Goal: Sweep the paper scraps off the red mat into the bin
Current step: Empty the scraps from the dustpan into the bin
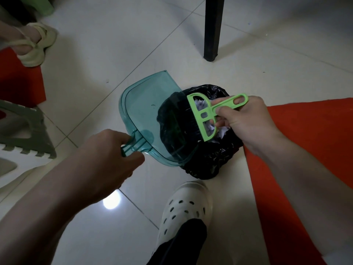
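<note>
- Head view, straight down onto a pale tiled floor [114, 44], with a round lamp glare [111, 202] low in the middle.
- Grips the ribbed handle of a see-through teal dustpan [147, 111] with the left hand [114, 155], fingers curled round it from above and thumb on the near side.
- Holds that dustpan tipped, handle end toward the wearer, wide front edge out over the mouth of the bin [206, 159].
- Pinches the handle of a bright green brush [206, 113] in the right hand [246, 121], thumb and bent fingers closed on the shaft, ring end poking out past the knuckles.
- Sets the brush head above the bin's opening, dark bristles against the front part of the pan.
- Small bin, lined with a crumpled black bag, standing on the tiles just beside the left edge of the red mat [305, 150].
- White paper scraps [223, 131] already down inside the bag, seen through and beside the brush frame.
- Red mat stretching from the right forearm to the bottom right corner, no scraps visible on the part in view.
- Second red mat [21, 83] at the left edge, well apart from the bin.
- White perforated clog [187, 203] just below the bin.
- Black furniture leg [213, 29] at the top.
- Grey-green stool [28, 129] at the left.
- Another person's sandalled foot [34, 43] in the top left corner.
</note>
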`<state>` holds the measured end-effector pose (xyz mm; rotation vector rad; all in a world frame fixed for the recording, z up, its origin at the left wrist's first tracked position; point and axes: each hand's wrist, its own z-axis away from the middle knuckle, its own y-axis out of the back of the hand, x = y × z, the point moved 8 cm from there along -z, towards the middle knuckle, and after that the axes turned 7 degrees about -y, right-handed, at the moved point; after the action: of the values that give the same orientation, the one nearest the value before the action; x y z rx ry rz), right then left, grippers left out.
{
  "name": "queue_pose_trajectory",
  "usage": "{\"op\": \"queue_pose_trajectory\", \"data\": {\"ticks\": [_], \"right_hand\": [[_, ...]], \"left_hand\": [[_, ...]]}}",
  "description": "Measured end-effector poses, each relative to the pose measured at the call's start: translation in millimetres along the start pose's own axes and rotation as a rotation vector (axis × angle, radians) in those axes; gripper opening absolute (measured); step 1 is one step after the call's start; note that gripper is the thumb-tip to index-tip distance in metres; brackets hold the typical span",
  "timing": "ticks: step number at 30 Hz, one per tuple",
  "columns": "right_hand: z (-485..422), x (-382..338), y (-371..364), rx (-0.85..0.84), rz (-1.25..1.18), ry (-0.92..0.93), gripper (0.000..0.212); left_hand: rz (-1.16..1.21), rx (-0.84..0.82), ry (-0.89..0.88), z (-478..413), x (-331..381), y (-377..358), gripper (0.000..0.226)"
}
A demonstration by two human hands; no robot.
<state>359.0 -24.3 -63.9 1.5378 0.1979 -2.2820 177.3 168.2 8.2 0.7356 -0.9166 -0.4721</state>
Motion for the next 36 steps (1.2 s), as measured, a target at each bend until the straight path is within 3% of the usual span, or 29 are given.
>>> {"op": "queue_pose_trajectory", "data": {"ticks": [11, 17, 22, 26, 30, 33, 36], "right_hand": [[-2, -14, 17, 0.118, 0.077, 0.077, 0.028], [7, -26, 19, 0.159, 0.034, 0.135, 0.029], [4, -23, 9, 0.127, 0.002, 0.106, 0.02], [7, -22, 15, 0.203, 0.063, 0.11, 0.022], [14, -24, 13, 0.193, -0.056, 0.143, 0.02], [21, -23, 20, 0.282, -0.084, 0.164, 0.021], [26, -21, 29, 0.371, -0.018, 0.207, 0.022]], "left_hand": [[-0.071, 0.017, 0.009, 7, -12, 12, 0.03], [-0.089, 0.029, -0.074, 14, -14, 22, 0.008], [-0.036, 0.062, -0.12, 18, -20, 29, 0.011], [0.02, 0.067, -0.127, 21, -33, 35, 0.04], [-0.006, 0.052, -0.054, 21, -92, 48, 0.047], [0.152, 0.03, 0.037, 22, -141, 48, 0.057], [0.238, -0.004, 0.061, 20, -126, 37, 0.057]]}}
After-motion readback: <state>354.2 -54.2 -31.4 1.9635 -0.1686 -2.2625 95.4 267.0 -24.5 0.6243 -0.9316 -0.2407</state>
